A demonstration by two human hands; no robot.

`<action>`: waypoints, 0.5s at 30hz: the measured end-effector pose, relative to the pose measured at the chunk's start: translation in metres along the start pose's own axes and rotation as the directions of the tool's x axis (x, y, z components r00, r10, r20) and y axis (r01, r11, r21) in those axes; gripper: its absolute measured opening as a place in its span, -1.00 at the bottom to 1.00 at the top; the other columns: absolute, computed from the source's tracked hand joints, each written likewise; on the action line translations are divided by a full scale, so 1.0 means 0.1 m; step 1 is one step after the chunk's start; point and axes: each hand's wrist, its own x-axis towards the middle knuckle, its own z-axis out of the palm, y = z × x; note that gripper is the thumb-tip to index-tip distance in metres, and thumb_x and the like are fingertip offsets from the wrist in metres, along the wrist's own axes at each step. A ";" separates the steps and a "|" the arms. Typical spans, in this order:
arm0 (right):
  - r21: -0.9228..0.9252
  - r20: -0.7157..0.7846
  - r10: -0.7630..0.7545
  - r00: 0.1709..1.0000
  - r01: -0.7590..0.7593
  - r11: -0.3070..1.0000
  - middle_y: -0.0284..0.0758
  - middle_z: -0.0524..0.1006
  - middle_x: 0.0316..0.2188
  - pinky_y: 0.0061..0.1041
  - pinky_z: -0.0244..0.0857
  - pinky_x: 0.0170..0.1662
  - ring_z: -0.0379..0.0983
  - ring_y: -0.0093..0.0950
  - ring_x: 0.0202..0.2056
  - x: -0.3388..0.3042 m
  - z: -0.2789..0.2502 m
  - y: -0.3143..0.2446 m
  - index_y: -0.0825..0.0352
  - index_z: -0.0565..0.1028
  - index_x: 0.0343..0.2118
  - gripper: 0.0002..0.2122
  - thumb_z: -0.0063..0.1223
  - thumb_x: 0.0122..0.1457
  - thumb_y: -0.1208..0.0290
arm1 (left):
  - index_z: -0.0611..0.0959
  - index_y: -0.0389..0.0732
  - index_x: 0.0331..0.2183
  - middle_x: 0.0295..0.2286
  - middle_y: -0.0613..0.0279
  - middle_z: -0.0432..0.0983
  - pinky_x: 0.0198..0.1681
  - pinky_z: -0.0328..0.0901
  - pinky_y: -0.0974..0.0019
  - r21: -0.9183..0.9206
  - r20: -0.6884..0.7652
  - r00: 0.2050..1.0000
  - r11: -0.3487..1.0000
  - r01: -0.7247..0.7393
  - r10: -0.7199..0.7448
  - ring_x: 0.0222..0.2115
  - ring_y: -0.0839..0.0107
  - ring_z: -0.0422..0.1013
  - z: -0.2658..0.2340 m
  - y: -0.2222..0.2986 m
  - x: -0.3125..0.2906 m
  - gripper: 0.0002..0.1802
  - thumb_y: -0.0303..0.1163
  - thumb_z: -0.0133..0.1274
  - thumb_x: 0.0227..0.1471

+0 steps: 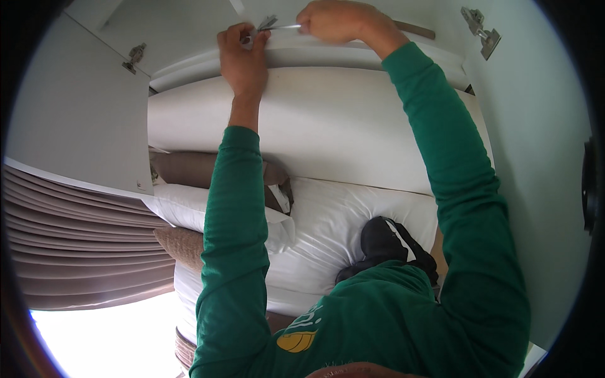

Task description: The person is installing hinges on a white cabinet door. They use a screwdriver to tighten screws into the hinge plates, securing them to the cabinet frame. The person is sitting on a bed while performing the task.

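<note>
our right hand is closed around what looks like a thin screwdriver, and the tip points at the metal hinge up high between our hands. our left hand curls its fingers right by the hinge, but we can't tell if it pinches it. we should hold the tip straight and push gently, so it won't slip onto our fingers.

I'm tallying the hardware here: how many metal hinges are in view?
3: the left hinge at the left white panel, the right hinge at the right white panel, and what looks like a blurred middle hinge beside the left hand. Others may be hidden.
</note>
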 end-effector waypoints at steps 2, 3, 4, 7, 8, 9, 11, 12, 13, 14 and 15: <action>-0.007 0.063 0.039 0.997 -0.038 0.999 -0.02 0.66 -0.24 -0.10 0.43 -0.16 0.60 -0.10 -0.26 0.00 -0.06 -0.01 0.42 0.65 -0.19 -0.65 -0.10 0.27 0.26 | 0.66 -0.10 -0.19 -0.20 0.29 0.48 -0.10 0.39 0.18 -0.019 -0.007 0.999 0.999 -0.033 0.033 -0.20 0.34 0.50 0.02 0.01 0.00 -0.64 -0.20 0.39 -0.01; -0.006 0.138 0.096 0.986 -0.097 0.995 -0.04 0.66 -0.30 -0.13 0.41 -0.25 0.58 -0.16 -0.35 0.00 -0.18 -0.15 0.43 0.65 -0.20 -0.65 -0.11 0.27 0.27 | 0.66 -0.10 -0.19 -0.20 0.29 0.48 -0.10 0.39 0.18 -0.009 -0.008 1.000 1.000 -0.022 0.022 -0.20 0.33 0.50 -0.01 -0.02 -0.03 -0.64 -0.20 0.38 0.00; -0.010 0.213 0.153 0.965 -0.154 0.988 -0.06 0.66 -0.37 -0.15 0.40 -0.34 0.56 -0.22 -0.44 0.00 -0.23 -0.24 0.43 0.65 -0.21 -0.65 -0.11 0.27 0.28 | 0.66 -0.10 -0.19 -0.21 0.29 0.48 -0.10 0.39 0.17 0.001 -0.010 1.000 1.000 -0.012 0.012 -0.20 0.33 0.50 -0.04 -0.06 -0.05 -0.64 -0.19 0.38 0.00; 0.122 0.296 0.177 0.939 -0.221 0.968 -0.26 0.52 -0.58 -0.27 0.19 -0.54 0.30 -0.44 -0.64 -0.04 -0.33 -0.20 0.43 0.64 -0.22 -0.68 -0.14 0.30 0.32 | 0.66 -0.10 -0.19 -0.21 0.29 0.49 -0.10 0.40 0.17 0.001 -0.011 1.000 1.000 0.007 -0.007 -0.20 0.32 0.51 -0.02 0.00 -0.04 -0.64 -0.19 0.38 0.00; 0.212 0.341 0.167 0.925 -0.249 0.945 -0.31 0.47 -0.60 -0.30 0.15 -0.56 0.25 -0.47 -0.65 0.01 -0.32 -0.15 0.42 0.63 -0.18 -0.69 -0.14 0.31 0.33 | 0.66 -0.10 -0.19 -0.21 0.29 0.49 -0.10 0.40 0.17 0.007 -0.010 1.000 1.000 0.019 -0.019 -0.20 0.32 0.51 -0.02 0.01 -0.05 -0.64 -0.19 0.38 0.00; 0.295 0.381 0.163 0.910 -0.287 0.911 -0.35 0.43 -0.63 -0.33 0.11 -0.58 0.19 -0.50 -0.66 0.08 -0.32 -0.09 0.41 0.62 -0.15 -0.69 -0.14 0.32 0.35 | 0.66 -0.10 -0.18 -0.21 0.29 0.49 -0.10 0.40 0.17 -0.015 -0.011 1.000 1.000 0.004 -0.005 -0.20 0.32 0.51 -0.01 0.02 -0.05 -0.63 -0.18 0.38 0.00; 0.368 0.402 0.160 0.901 -0.320 0.873 -0.42 0.37 -0.65 -0.37 0.07 -0.60 0.12 -0.53 -0.68 0.08 -0.30 -0.04 0.39 0.60 -0.09 -0.70 -0.15 0.34 0.36 | 0.65 -0.10 -0.17 -0.21 0.29 0.49 -0.11 0.40 0.18 -0.046 -0.018 1.000 0.999 -0.019 0.018 -0.20 0.32 0.51 -0.02 0.02 -0.04 -0.61 -0.17 0.38 0.00; 0.362 0.385 0.166 0.908 -0.314 0.877 -0.43 0.35 -0.66 -0.37 0.06 -0.60 0.10 -0.53 -0.68 0.03 -0.29 -0.06 0.39 0.59 -0.06 -0.70 -0.15 0.35 0.37 | 0.65 -0.10 -0.17 -0.21 0.30 0.49 -0.11 0.40 0.17 -0.029 -0.017 1.000 1.000 -0.011 0.010 -0.20 0.32 0.51 -0.02 0.00 -0.05 -0.61 -0.17 0.38 -0.01; 0.357 0.368 0.171 0.914 -0.309 0.882 -0.44 0.34 -0.66 -0.38 0.06 -0.61 0.09 -0.54 -0.69 0.00 -0.28 -0.09 0.38 0.57 -0.03 -0.70 -0.15 0.36 0.38 | 0.65 -0.10 -0.17 -0.21 0.30 0.49 -0.11 0.40 0.17 -0.011 -0.017 1.000 1.000 -0.002 0.002 -0.20 0.32 0.51 -0.03 -0.02 -0.06 -0.61 -0.17 0.38 -0.01; 0.336 0.385 0.137 0.913 -0.276 0.901 -0.43 0.34 -0.67 -0.40 0.06 -0.61 0.11 -0.54 -0.68 -0.02 -0.29 -0.10 0.38 0.56 0.02 -0.69 -0.16 0.37 0.39 | 0.65 -0.10 -0.17 -0.21 0.30 0.50 -0.12 0.40 0.17 0.000 -0.011 1.000 1.000 0.002 -0.002 -0.20 0.33 0.51 -0.02 0.02 -0.07 -0.61 -0.17 0.38 -0.01; 0.310 0.382 0.139 0.914 -0.268 0.912 -0.43 0.34 -0.67 -0.40 0.06 -0.61 0.11 -0.54 -0.68 -0.05 -0.32 -0.10 0.38 0.55 0.02 -0.69 -0.17 0.37 0.39 | 0.65 -0.10 -0.17 -0.20 0.30 0.50 -0.12 0.40 0.17 0.009 -0.006 1.000 1.000 0.010 -0.009 -0.19 0.33 0.51 -0.02 0.05 -0.08 -0.61 -0.17 0.38 -0.01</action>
